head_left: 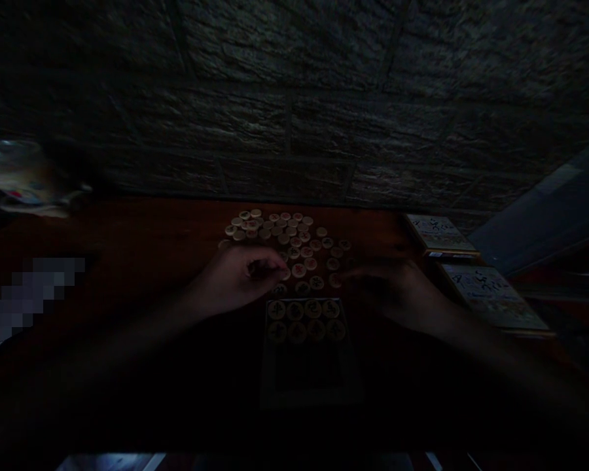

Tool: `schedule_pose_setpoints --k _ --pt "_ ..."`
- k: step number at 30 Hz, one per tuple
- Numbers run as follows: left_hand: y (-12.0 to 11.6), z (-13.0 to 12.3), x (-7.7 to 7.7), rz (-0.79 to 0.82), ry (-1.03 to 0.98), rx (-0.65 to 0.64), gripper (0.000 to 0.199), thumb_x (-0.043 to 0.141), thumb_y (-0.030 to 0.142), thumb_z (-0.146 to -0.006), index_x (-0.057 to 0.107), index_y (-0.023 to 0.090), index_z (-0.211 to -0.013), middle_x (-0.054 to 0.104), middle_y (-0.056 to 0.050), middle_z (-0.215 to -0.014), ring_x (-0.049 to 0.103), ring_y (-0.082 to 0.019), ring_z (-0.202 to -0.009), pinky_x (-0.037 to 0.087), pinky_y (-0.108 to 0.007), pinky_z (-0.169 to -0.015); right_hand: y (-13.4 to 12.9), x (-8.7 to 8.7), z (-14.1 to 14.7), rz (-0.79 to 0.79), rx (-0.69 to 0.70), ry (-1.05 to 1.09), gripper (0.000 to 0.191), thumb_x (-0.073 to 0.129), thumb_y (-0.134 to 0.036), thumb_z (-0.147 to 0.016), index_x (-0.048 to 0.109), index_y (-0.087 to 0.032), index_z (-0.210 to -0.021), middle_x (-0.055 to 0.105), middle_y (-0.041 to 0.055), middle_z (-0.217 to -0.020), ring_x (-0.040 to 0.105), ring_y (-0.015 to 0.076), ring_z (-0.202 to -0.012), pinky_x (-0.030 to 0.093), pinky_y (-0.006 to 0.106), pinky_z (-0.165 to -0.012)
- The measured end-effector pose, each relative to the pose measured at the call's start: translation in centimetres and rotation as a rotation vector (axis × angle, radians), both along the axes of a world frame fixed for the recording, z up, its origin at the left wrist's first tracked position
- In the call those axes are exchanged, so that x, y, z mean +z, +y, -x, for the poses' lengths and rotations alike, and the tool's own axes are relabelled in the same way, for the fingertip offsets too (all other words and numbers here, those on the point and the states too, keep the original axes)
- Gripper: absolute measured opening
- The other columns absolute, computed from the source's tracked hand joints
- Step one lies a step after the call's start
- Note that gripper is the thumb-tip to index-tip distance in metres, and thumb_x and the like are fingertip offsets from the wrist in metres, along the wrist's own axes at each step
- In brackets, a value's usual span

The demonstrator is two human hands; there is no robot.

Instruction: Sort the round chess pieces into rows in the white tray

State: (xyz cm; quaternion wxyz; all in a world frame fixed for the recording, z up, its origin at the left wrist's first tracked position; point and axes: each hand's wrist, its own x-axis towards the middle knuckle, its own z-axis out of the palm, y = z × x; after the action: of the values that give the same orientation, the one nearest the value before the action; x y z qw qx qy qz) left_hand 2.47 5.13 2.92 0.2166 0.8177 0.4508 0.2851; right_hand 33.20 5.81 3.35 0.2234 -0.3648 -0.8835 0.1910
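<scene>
From afar I'm viewing the curled left hand (233,276) and right hand (406,288) bordering round, flat, lettered discs (299,270) on the wooden surface (171,222); I can't tell whether either is gripping.

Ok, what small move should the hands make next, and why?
Probably move the right hand to the loose dark-marked disc just beyond the box: it lies between the hands, and the box's two rows of discs show dark markings. The left hand is at another disc; its grip is unclear.
</scene>
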Motion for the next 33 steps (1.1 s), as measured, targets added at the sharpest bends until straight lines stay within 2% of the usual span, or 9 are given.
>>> schedule_pose_setpoints --k 6,11,14,18,21,26,29,33 --pt "0.3 0.1 -0.6 0.013 -0.028 -0.225 0.015 0.065 0.021 -0.093 0.078 0.022 -0.101 0.076 -0.005 -0.102 0.071 -0.016 -0.093 0.055 -0.028 -0.083 -0.7 -0.2 0.7 0.067 0.165 -0.034 0.051 0.054 -0.007 -0.094 0.061 -0.030 -0.140 0.071 0.0034 -0.132 0.070 0.0183 -0.116 0.056 0.032 -0.100" --pt "0.5 0.3 -0.7 0.022 -0.008 -0.246 0.013 0.068 0.025 -0.093 0.078 0.022 -0.101 0.075 -0.005 -0.102 0.070 -0.017 -0.093 0.054 -0.029 -0.083 -1.0 -0.2 0.9 0.035 0.203 -0.109 0.068 0.056 -0.002 -0.089 0.050 -0.033 -0.150 0.056 0.0025 -0.151 0.055 0.0215 -0.136 0.044 0.040 -0.116" --pt "0.5 0.4 -0.5 0.010 -0.006 -0.243 0.012 0.070 0.026 -0.092 0.079 0.023 -0.100 0.075 -0.005 -0.101 0.070 -0.017 -0.093 0.054 -0.030 -0.082 -1.0 -0.2 0.8 0.036 0.199 -0.107 0.067 0.057 -0.002 -0.088 0.052 -0.033 -0.148 0.059 0.0024 -0.148 0.059 0.0213 -0.132 0.047 0.039 -0.113" --pt "0.5 0.4 -0.4 0.020 0.001 -0.203 0.014 0.068 0.025 -0.092 0.078 0.022 -0.102 0.075 -0.005 -0.101 0.071 -0.016 -0.091 0.055 -0.029 -0.080 -1.0 -0.3 0.7 0.038 0.173 -0.065 0.062 0.058 -0.005 -0.090 0.055 -0.032 -0.145 0.067 0.0026 -0.138 0.067 0.0208 -0.122 0.054 0.037 -0.105" --pt "0.5 0.4 -0.4 -0.014 0.019 -0.162 0.013 0.067 0.024 -0.092 0.077 0.022 -0.100 0.075 -0.005 -0.101 0.070 -0.016 -0.091 0.055 -0.027 -0.078 -1.0 -0.3 0.7 0.020 0.163 -0.028 0.061 0.060 -0.006 -0.090 0.055 -0.032 -0.145 0.065 0.0024 -0.141 0.066 0.0219 -0.124 0.053 0.040 -0.108" --pt "0.6 0.4 -0.2 -0.057 0.031 -0.034 0.015 0.064 0.027 -0.094 0.077 0.020 -0.096 0.076 -0.004 -0.094 0.070 -0.016 -0.085 0.052 -0.025 -0.073 -1.2 -0.2 1.0 0.024 0.206 -0.101 0.076 0.054 0.000 -0.088 0.042 -0.034 -0.154 0.051 0.0031 -0.155 0.052 0.0227 -0.140 0.045 0.043 -0.116" --pt "0.6 0.4 0.0 -0.030 0.040 0.055 0.020 0.060 0.031 -0.095 0.077 0.020 -0.094 0.078 -0.003 -0.091 0.071 -0.016 -0.081 0.051 -0.026 -0.070 -1.3 -0.4 1.0 -0.008 0.213 -0.135 0.078 0.053 0.001 -0.087 0.038 -0.034 -0.156 0.043 0.0030 -0.161 0.043 0.0237 -0.146 0.040 0.047 -0.119" --pt "0.9 0.8 0.3 -0.024 0.065 0.159 0.019 0.060 0.029 -0.094 0.076 0.021 -0.100 0.079 -0.003 -0.100 0.072 -0.017 -0.085 0.052 -0.026 -0.075 -1.4 -0.3 1.0 -0.024 0.206 -0.103 0.073 0.053 0.000 -0.086 0.047 -0.032 -0.151 0.054 0.0040 -0.152 0.055 0.0235 -0.137 0.047 0.044 -0.114"
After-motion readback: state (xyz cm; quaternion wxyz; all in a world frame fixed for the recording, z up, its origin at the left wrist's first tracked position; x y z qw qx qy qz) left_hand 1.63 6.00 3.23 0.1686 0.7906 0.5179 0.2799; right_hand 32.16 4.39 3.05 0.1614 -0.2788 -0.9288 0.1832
